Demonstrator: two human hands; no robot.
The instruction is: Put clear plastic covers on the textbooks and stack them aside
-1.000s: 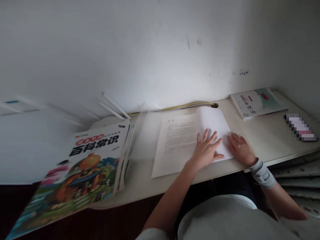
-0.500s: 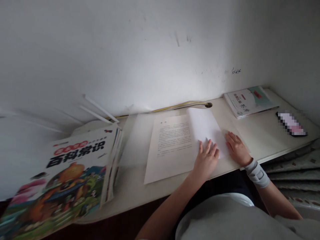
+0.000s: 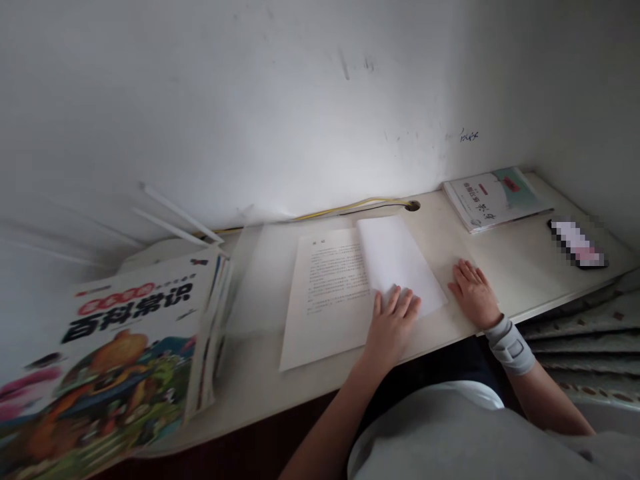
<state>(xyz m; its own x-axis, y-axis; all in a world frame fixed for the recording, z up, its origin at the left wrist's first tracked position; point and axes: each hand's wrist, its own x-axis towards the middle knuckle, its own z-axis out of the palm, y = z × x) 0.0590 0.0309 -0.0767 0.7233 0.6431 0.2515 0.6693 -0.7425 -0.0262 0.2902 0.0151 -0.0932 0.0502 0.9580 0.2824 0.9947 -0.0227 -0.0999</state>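
A sheet of paper [image 3: 320,333] with printed text lies on the desk, its right part folded over to the left so that a blank white flap [image 3: 395,257] covers some of the print. My left hand [image 3: 393,323] rests palm down with fingers spread on the lower part of the flap, near the fold's loose edge. To the right of the paper, my right hand [image 3: 473,293] lies flat on the desk, fingers stretched out and holding nothing. A grey band is wrapped around the right wrist.
A stack of books with a colourful cover [image 3: 120,353] stands at the left. Further right are thinner books [image 3: 495,200] and a phone [image 3: 577,243] with a blurred screen. A yellow cable [image 3: 345,208] runs along the wall to a hole [image 3: 413,206] in the desk [image 3: 260,373].
My left hand has moved left and slightly down over the folded flap. The right hand now sits farther from the paper's edge. The view has shifted a little.
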